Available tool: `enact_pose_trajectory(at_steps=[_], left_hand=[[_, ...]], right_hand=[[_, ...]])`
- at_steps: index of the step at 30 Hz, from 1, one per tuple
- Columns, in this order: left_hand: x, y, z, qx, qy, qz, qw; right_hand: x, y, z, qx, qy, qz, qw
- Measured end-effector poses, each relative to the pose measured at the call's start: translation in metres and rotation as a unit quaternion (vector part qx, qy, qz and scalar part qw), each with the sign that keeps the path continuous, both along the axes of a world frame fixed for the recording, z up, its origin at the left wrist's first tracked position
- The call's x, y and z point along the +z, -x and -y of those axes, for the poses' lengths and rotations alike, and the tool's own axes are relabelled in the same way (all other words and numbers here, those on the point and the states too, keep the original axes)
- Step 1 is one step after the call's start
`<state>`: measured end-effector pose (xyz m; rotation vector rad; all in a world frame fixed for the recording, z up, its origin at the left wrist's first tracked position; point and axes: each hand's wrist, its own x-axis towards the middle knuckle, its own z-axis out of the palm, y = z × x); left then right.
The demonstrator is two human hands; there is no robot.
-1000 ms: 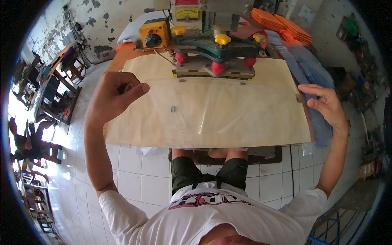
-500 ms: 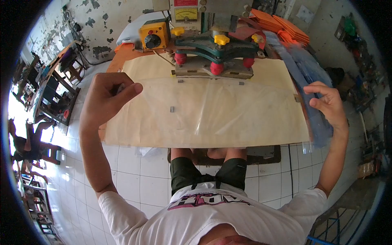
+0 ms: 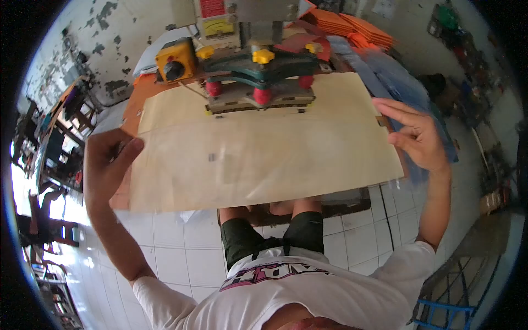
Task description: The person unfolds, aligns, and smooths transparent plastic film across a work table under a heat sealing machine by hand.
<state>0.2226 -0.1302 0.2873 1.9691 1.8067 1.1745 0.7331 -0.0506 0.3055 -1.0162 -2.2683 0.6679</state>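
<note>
A clear plastic sheet (image 3: 242,176) lies over a cream-coloured sheet (image 3: 341,143) on the worktable. My left hand (image 3: 110,165) is at the left edge, thumb and fingers pinched on the plastic's corner. At the right edge, my right hand (image 3: 417,137) has its thumb and fingers apart, the fingertips beside the cream sheet's border; I see nothing held there. Behind the sheets stands a press machine with a green bracket (image 3: 258,74), red knobs and a flat metal bar (image 3: 264,100) above the cream sheet.
A yellow control box (image 3: 175,59) with a black dial stands at the back left. Orange folded material (image 3: 352,27) is piled at the back right, with blue-tinted plastic (image 3: 393,69) hanging along the right side. White floor tiles (image 3: 165,236) lie below.
My left hand has moved left and toward me, the plastic's edge going with it. My right hand has come to the cream sheet's right border. The camera view has shifted and tilted.
</note>
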Motion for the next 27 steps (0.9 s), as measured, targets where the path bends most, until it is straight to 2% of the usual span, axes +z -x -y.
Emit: enact_pose_trajectory(at_steps=[5,6,9,12,15,17,18,21,23,27], left_hand=[[-0.018,0.034,0.0,0.008,-0.052,0.017,0.998],[-0.013,0.04,0.002,-0.004,-0.015,0.016,1.0],[-0.016,0.041,0.005,0.006,-0.034,0.02,0.999],[-0.016,0.039,0.007,0.02,-0.036,0.029,0.999],[-0.017,0.043,0.008,0.019,-0.034,0.03,0.999],[-0.019,0.043,0.008,0.015,-0.035,0.04,0.998],[-0.02,0.042,0.007,0.018,-0.046,0.041,0.998],[-0.017,0.043,0.007,0.016,-0.039,0.039,0.998],[-0.016,0.043,0.006,0.011,-0.021,0.035,0.999],[-0.02,0.041,0.004,0.02,-0.034,0.048,0.998]], right_hand=[[-0.004,0.014,0.019,-0.008,-0.032,0.018,0.999],[-0.005,0.016,0.02,-0.008,-0.037,0.016,0.999],[-0.007,0.021,0.021,0.03,-0.111,0.013,0.993],[-0.007,0.023,0.025,0.039,-0.102,-0.005,0.994],[-0.008,0.025,0.029,0.065,-0.056,-0.027,0.996],[-0.008,0.027,0.032,0.078,0.051,-0.102,0.99],[-0.011,0.028,0.031,0.077,0.052,-0.102,0.99],[-0.017,0.029,0.029,0.118,0.102,-0.206,0.966],[-0.014,0.028,0.031,0.108,0.176,-0.239,0.949],[-0.014,0.025,0.029,0.097,0.199,-0.247,0.943]])
